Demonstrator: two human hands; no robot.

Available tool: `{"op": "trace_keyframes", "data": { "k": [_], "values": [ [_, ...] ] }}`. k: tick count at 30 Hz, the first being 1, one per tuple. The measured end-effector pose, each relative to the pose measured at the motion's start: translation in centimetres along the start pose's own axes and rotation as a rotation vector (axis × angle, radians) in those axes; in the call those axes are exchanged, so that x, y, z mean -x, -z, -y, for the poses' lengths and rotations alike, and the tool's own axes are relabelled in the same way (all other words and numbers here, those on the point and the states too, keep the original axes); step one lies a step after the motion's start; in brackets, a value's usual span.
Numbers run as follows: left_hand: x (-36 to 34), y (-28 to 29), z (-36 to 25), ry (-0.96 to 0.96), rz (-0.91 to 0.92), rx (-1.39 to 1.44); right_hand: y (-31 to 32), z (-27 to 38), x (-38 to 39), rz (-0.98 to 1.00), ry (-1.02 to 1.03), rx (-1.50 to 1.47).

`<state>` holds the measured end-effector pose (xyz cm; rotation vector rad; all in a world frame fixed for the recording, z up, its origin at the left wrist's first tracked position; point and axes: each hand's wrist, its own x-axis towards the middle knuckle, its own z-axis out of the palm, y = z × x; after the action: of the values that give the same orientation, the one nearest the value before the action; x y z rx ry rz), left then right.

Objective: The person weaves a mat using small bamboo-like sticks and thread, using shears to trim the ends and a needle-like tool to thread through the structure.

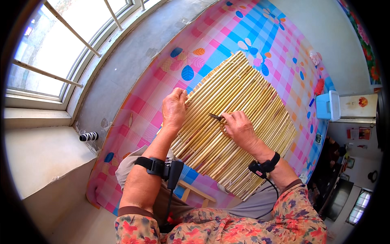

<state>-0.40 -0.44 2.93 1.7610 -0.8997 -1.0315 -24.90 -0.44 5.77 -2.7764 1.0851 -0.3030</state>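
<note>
A mat of straight yellow stalks (239, 97) tied side by side lies across my lap and the patterned sheet, its stalks slanting from lower left to upper right. My right hand (240, 128) is closed round a small pair of dark scissors (215, 116), held just over the middle of the mat with the blades pointing left. At the mat's left edge, my left hand (174, 107) is closed, fingertips pinched together against the stalk ends. Whatever lies between those fingertips is too small to make out.
A spool of black and white thread (89, 136) lies on the grey ledge at left, below a barred window (61, 53). The pink and blue checked sheet (134, 101) spreads under the mat. At far right stands a light blue bin (328, 105); wooden slats (195, 190) show near my lap.
</note>
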Motion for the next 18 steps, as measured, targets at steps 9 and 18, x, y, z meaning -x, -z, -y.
{"op": "trace_keyframes", "data": {
  "k": [9, 18],
  "values": [
    [-0.4, -0.1, 1.1, -0.088, -0.031, -0.067, 0.7, 1.4, -5.4, 0.078, -0.102, -0.29],
    [-0.4, 0.0, 1.0, -0.103, -0.055, -0.038, -1.2, 1.6, -8.4, 0.142, -0.017, -0.138]
  ]
}}
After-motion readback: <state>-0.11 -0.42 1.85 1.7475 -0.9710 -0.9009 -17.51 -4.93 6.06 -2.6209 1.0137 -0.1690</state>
